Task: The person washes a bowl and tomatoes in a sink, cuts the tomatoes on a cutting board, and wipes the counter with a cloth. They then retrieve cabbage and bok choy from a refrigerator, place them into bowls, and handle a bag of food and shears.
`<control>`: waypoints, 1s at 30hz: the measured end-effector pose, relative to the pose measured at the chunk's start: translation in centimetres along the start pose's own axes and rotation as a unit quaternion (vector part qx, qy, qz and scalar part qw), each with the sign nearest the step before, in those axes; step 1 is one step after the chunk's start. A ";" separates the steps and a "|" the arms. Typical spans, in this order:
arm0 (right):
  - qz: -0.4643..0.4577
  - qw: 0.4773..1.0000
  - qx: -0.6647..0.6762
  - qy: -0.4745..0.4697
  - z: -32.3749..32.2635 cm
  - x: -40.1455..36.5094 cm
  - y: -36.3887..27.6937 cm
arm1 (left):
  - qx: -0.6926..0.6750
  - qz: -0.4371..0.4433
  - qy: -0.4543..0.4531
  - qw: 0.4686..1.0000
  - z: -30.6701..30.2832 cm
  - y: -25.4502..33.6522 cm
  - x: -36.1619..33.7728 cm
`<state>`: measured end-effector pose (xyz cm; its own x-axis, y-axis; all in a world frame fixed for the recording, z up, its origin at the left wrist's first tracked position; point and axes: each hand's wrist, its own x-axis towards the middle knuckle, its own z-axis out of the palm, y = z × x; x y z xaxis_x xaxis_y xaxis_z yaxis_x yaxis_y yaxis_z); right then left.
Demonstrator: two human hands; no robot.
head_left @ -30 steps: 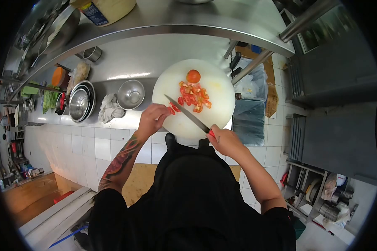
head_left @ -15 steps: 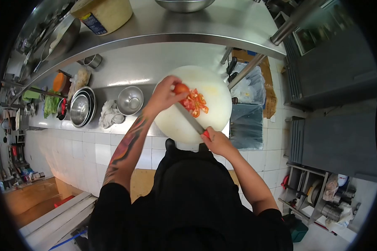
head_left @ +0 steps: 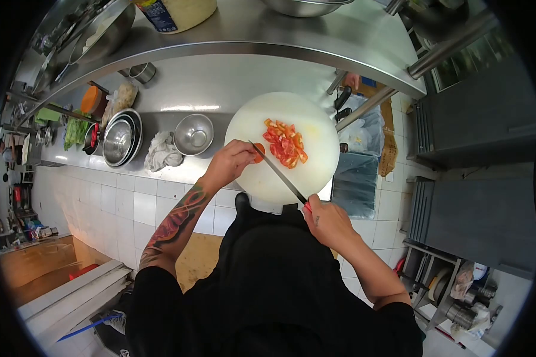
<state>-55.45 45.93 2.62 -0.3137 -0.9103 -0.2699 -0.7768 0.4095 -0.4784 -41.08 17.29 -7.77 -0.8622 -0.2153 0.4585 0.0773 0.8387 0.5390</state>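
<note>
On the round white cutting board (head_left: 246, 119) lies a loose pile of chopped tomato (head_left: 284, 143). My left hand (head_left: 231, 162) is closed at the board's left side, fingertips pinching a tomato (head_left: 259, 153) that they partly cover. My right hand (head_left: 329, 222) is wrapped around the red handle of a kitchen knife (head_left: 281, 175). The blade slants up and left across the board, its tip end over the tomato close by my left fingertips. The chopped pieces sit just beyond the blade.
Left of the board are a small steel bowl (head_left: 193, 134), a crumpled white cloth (head_left: 162, 150) and nested steel bowls (head_left: 118, 143). A steel shelf (head_left: 244, 49) spans above the counter's back. Right of the board stand black-handled tools (head_left: 342, 98) and a lined bin (head_left: 354, 185).
The tomato in my left hand has gone from over the chopped pile to the board's left side. My right hand has moved right and slightly nearer my body; the blade now lies at the tomato.
</note>
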 end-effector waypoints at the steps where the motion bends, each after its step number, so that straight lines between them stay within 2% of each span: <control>1: 0.000 1.000 -0.007 -0.007 -0.1 -0.2 -0.1 | 0.000 0.001 0.005 1.000 0.0 0.1 0.1; 6: 0.031 0.999 0.009 -0.019 1.9 1.5 -0.6 | 0.003 -0.015 -0.001 1.000 0.0 0.5 0.3; 10: 0.057 0.998 0.021 -0.028 8.3 6.1 1.1 | 0.007 -0.023 -0.020 0.999 0.2 0.3 -0.3; 11: 0.056 0.998 0.022 -0.027 8.1 6.3 1.2 | 0.009 -0.023 -0.021 0.999 0.0 0.4 -0.5; 13: 0.056 0.997 0.037 -0.038 7.6 6.3 1.9 | 0.012 -0.077 -0.032 0.996 -0.3 0.8 -1.4; 17: 0.023 0.993 0.093 -0.068 6.8 5.2 6.3 | 0.007 -0.073 -0.003 0.997 0.0 -0.6 -3.9; 18: 0.039 0.994 0.088 -0.043 6.5 4.8 6.5 | 0.027 -0.048 0.016 0.998 -0.1 -0.5 -3.8; 19: 0.056 0.995 0.084 -0.016 6.4 4.5 6.4 | 0.046 -0.023 0.034 0.998 0.0 -0.4 -3.6; 24: 0.074 0.996 0.033 0.020 4.9 3.9 2.4 | 0.022 -0.042 0.006 0.999 2.1 1.3 -1.2; 26: 0.018 0.998 0.013 0.050 4.7 3.4 1.9 | 0.026 -0.044 -0.017 0.999 2.1 2.1 -0.7; 30: 0.018 0.999 -0.024 0.018 3.3 1.0 1.3 | 0.027 -0.030 -0.048 0.998 2.4 1.9 -1.0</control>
<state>-54.97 45.72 -1.07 -0.3607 -0.8972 -0.2548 -0.7898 0.4391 -0.4282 -41.30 20.31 -8.85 -0.9083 -0.2202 0.3557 -0.0011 0.8515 0.5243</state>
